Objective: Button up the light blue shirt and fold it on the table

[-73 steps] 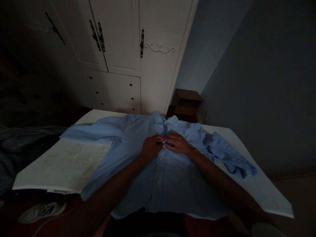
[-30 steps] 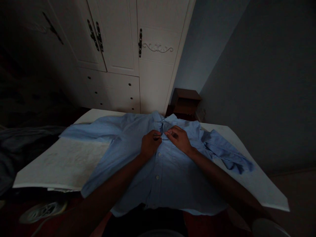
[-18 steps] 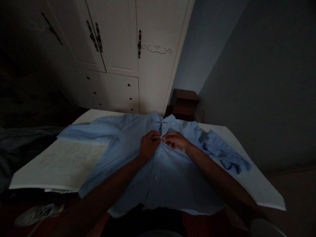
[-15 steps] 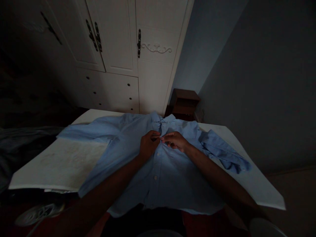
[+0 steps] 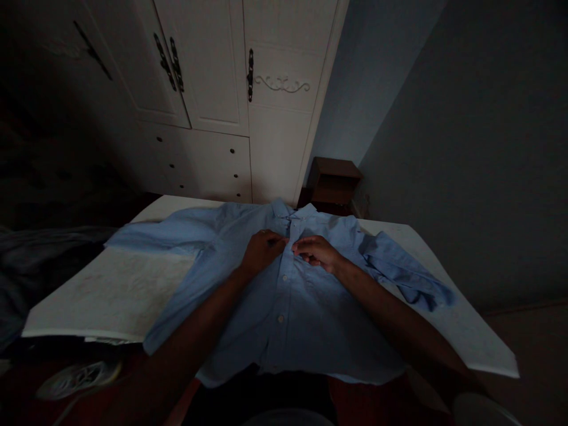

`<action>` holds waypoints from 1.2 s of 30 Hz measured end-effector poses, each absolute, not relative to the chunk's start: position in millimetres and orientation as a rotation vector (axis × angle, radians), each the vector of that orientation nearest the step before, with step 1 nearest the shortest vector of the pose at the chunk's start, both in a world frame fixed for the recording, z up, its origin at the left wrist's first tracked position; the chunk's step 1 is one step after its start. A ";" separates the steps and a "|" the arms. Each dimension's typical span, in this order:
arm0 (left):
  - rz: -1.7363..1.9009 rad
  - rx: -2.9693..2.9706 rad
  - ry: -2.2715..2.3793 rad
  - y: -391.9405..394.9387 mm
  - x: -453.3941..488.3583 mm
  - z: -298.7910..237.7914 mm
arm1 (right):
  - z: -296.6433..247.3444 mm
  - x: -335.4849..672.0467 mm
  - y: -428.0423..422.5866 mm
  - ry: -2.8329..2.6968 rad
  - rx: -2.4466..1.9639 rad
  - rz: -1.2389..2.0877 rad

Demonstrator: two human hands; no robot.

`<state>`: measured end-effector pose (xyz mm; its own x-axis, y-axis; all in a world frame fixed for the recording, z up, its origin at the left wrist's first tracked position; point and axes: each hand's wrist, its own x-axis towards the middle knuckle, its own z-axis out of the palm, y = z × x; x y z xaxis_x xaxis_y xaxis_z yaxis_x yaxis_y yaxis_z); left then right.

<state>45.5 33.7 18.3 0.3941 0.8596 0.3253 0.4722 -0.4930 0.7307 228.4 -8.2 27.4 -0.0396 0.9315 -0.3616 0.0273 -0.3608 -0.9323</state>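
Note:
A light blue button-up shirt (image 5: 248,296) lies front up across a white-topped table (image 5: 128,284), its collar at the far side and its sleeves out to both sides. My left hand (image 5: 262,251) pinches at the left of the front placket, on the upper chest. Just across from it, my right hand (image 5: 317,251) has thumb and fingertips together on the placket's right side. White buttons show below my hands, one of them a lower button (image 5: 280,319). What lies between my fingertips is too small and dark to make out fully.
Beyond the table stands a white wardrobe (image 5: 213,100) with dark handles. A brown nightstand (image 5: 335,177) is in the corner by the wall. Dark fabric (image 5: 39,260) lies at the left, and a shoe (image 5: 77,378) is on the floor at lower left.
My fingertips, which met at the placket, are now slightly apart. The left hand has shifted a little left and away from me; the right has barely moved. The shirt lies much the same.

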 end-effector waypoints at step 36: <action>0.469 2.672 1.450 40.8 24.3 -7.4 | -28.2 246.3 -16.5 -2.066 -1.599 -0.084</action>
